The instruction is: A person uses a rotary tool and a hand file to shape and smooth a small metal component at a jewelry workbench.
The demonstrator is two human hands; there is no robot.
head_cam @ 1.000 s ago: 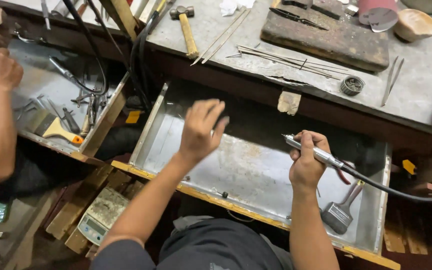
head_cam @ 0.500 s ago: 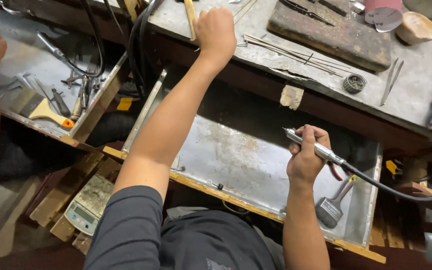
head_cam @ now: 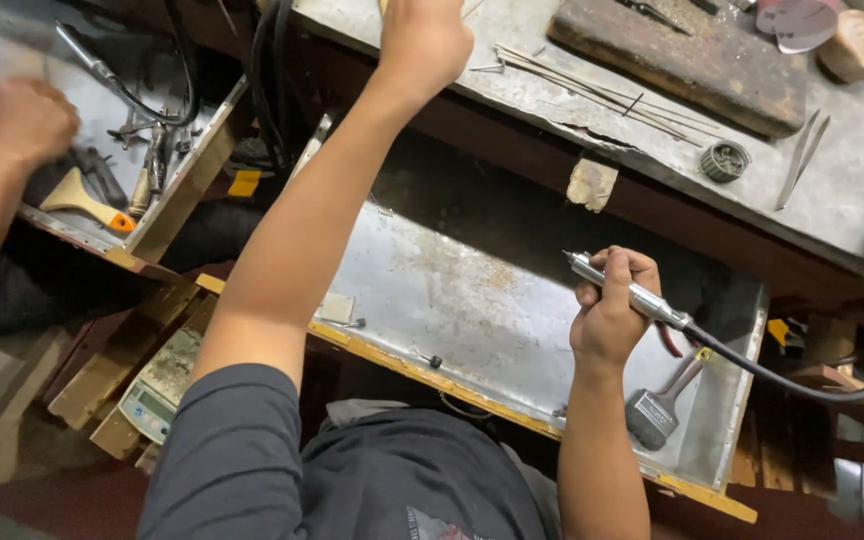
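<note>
Far left, another person's hand (head_cam: 24, 118) hovers over a side drawer holding a wooden-handled brush with an orange ferrule (head_cam: 82, 200) and some dark pliers. Below that sits a small grey digital scale (head_cam: 160, 392) on wooden slats.

The wearer's left hand (head_cam: 422, 40) is stretched way up onto the grey metal-topped surface (head_cam: 832, 200), at the frame's top edge. It looks curled, but I can't tell if it's gripping anything since the fingers are cut off.

In the middle is a shallow metal-lined drawer tray (head_cam: 452, 290) with a yellow wooden front edge. The right hand (head_cam: 610, 310) is above it, fist closed tight around a slim silver rotary handpiece (head_cam: 624, 290), tip pointing left, black cable (head_cam: 802, 385) trailing off right. Just right of that hand, a grey flat paintbrush (head_cam: 657, 410) lies in the tray. Up on the surface: thin metal rods (head_cam: 592, 90), a dark wooden block (head_cam: 682, 60), tweezers (head_cam: 802, 155).
</note>
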